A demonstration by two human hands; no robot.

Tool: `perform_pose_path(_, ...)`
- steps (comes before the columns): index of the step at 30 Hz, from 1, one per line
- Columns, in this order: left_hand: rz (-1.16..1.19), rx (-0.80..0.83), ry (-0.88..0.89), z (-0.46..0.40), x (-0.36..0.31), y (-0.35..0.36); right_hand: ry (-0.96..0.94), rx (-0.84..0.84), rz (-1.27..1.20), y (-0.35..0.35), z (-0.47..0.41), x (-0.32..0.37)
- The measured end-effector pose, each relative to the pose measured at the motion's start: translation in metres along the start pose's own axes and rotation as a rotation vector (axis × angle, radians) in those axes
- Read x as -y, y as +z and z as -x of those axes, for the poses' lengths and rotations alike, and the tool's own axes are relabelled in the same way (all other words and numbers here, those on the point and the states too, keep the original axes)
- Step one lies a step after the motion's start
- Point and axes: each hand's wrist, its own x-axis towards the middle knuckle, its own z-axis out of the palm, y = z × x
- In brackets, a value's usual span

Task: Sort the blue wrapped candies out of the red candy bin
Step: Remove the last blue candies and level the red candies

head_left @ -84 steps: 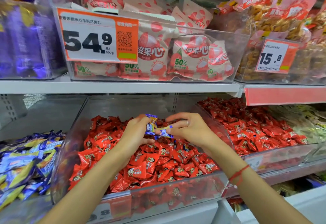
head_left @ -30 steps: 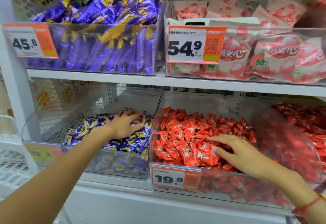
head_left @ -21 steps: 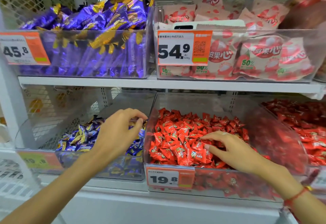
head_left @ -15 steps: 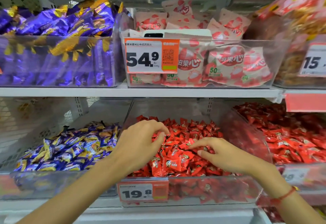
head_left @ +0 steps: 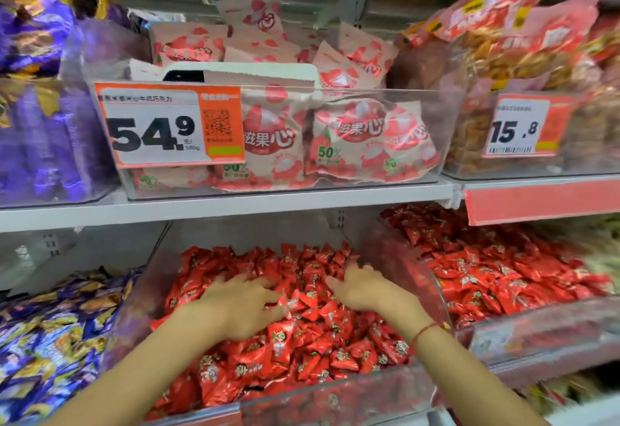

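A clear plastic bin [head_left: 339, 395] on the lower shelf is heaped with red wrapped candies [head_left: 302, 341]. My left hand [head_left: 243, 301] lies palm down on the red pile with fingers spread. My right hand [head_left: 360, 286] also rests on the pile, fingers spread and partly dug between the candies. Neither hand holds a candy that I can see. No blue candy shows in the red bin. The bin of blue wrapped candies [head_left: 50, 341] stands just to the left.
A second bin of red candies [head_left: 503, 278] stands to the right. The upper shelf [head_left: 235, 205] carries purple packs [head_left: 37, 117], pink snack bags [head_left: 339, 137] behind a 54.9 price tag [head_left: 167, 125], and bagged snacks [head_left: 523, 66] with a 15.8 tag.
My left hand left the blue candy bin and moved right onto the red pile. Both hands now spread over the red candies. The view swung right.
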Motion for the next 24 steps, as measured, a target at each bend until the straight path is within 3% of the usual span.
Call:
perform_pose_path(3, 0.014, -0.078, -0.048, 0.012, 0.013, 0.002, 0.108, 0.062, -0.013, 0.015, -0.031, 0.021)
perform_pose_path(5, 0.091, -0.169, -0.049, 0.016, 0.021, 0.004, 0.008, 0.096, -0.181, 0.013, -0.036, 0.038)
perform_pose_path(8, 0.451, -0.358, -0.016, 0.018, 0.027, 0.006, -0.124, 0.105, -0.308, 0.008, -0.021, 0.066)
perform_pose_path(10, 0.609, -0.507, -0.05, 0.017, 0.029, 0.003, -0.219, 0.086, -0.305, 0.013, -0.008, 0.074)
perform_pose_path(13, 0.663, -0.631, -0.043, 0.015, 0.028, -0.005, -0.35, 0.109, -0.259, 0.021, 0.015, 0.071)
perform_pose_path(15, 0.685, -0.618, 0.04, 0.018, 0.024, -0.01, -0.478, 0.121, -0.207, 0.02, 0.035, 0.064)
perform_pose_path(18, 0.611, -0.467, 0.195, 0.018, 0.015, -0.005, -0.649, 0.13, -0.032, 0.016, 0.064, 0.048)
perform_pose_path(21, 0.219, -0.282, 0.171, 0.018, 0.014, 0.01, -0.667, 0.2, 0.006, 0.002, 0.09, 0.025)
perform_pose_path(24, 0.063, -0.26, 0.131, 0.029, 0.022, 0.019, -0.624, 0.181, -0.02, -0.016, 0.099, 0.001)
